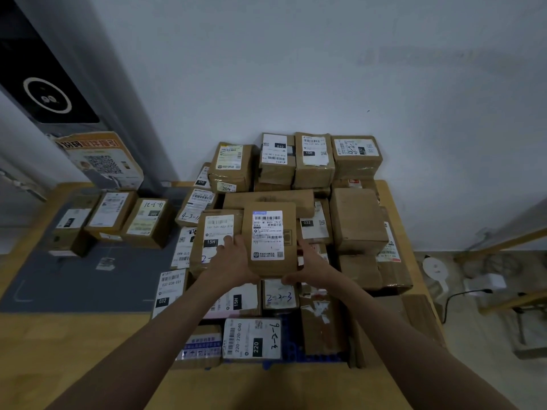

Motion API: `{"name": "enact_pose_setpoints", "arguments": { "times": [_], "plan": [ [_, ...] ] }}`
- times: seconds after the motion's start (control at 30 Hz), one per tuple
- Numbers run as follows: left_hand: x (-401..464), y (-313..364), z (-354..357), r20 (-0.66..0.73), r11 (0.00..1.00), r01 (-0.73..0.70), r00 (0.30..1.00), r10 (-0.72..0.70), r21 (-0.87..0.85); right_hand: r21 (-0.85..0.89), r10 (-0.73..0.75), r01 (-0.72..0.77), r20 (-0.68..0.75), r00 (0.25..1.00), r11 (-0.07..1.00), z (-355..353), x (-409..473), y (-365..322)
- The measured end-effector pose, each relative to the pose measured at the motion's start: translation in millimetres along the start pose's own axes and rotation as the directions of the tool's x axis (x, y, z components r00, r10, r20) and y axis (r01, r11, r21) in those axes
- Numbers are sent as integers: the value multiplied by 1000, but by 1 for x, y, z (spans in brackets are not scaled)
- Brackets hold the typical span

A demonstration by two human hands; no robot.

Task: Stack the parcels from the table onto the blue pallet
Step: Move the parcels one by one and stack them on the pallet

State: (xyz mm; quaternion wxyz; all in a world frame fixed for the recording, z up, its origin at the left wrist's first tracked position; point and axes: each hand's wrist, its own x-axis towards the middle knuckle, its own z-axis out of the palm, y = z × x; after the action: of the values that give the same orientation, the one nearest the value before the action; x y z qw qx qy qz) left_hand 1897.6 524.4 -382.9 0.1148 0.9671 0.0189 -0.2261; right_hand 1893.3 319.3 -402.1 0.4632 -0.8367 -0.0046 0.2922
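A brown cardboard parcel (268, 236) with a white barcode label is held above the stack, label facing up. My left hand (232, 258) grips its left edge and my right hand (309, 261) grips its lower right edge. Beneath it lies a tall pile of several taped parcels (356, 220) against the wall. The blue pallet (302, 355) shows only as a strip under the pile's near side. Three more parcels (148, 221) stand in a row on a grey mat (74, 279) to the left.
A wooden surface (74, 350) runs along the front and left. A grey cabinet with a QR-code poster (103, 161) stands at the back left. A white adapter and black cable (473, 287) lie on the floor at right, beside wooden rails (503, 244).
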Motion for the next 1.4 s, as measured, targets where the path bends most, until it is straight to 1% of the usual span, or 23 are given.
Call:
{"name": "enact_pose_setpoints", "arguments": {
  "times": [0.17,0.3,0.47,0.53,0.63,0.73,0.8,0.87,0.93,1.0,1.1,1.17,1.23,1.4],
  "plan": [
    [-1,-4,-3,2,999,9,1000,-9,-45,-16,18,-18,25,1000,1000,5,0,2],
    [-2,-5,1,-21,1000,-18,1000,18,-7,-45,31,-30,10,999,999,2,4,-3],
    [-1,-7,1,-5,999,-53,999,53,1,-102,65,-63,16,998,993,-3,6,-7],
    [-2,-8,1,10,999,-53,999,53,7,-154,77,-73,18,997,985,-3,5,-10],
    [-6,-13,-3,18,999,-43,999,43,1,-277,84,-74,25,996,958,-4,1,-24],
    [-13,-17,-9,11,999,-30,1000,29,16,-430,22,-53,-77,997,901,-4,-4,-39],
    [-19,-18,-14,-11,997,-27,1000,28,70,-522,-7,-64,-132,991,851,-6,-8,-46],
    [-27,-20,-20,-38,992,-24,999,29,128,-589,-18,-70,-142,990,805,-7,-14,-57],
    [-36,-23,-25,-55,985,-10,998,19,172,-653,-34,-29,-84,996,757,-5,-19,-67],
    [-47,-26,-32,-37,979,3,999,5,205,-696,-30,17,-6,1000,718,-1,-25,-77],
    [-67,-33,-43,61,966,11,998,-28,259,-752,13,77,113,994,655,12,-34,-92],
    [-82,-39,-48,129,954,21,990,-62,298,-763,21,131,185,982,633,23,-43,-106],
    [-97,-46,-51,152,945,27,985,-81,326,-774,22,175,237,971,609,37,-47,-118],
    [-136,-82,-57,134,958,101,981,-141,269,-760,-57,310,340,939,571,76,-55,-145]
  ]
}}
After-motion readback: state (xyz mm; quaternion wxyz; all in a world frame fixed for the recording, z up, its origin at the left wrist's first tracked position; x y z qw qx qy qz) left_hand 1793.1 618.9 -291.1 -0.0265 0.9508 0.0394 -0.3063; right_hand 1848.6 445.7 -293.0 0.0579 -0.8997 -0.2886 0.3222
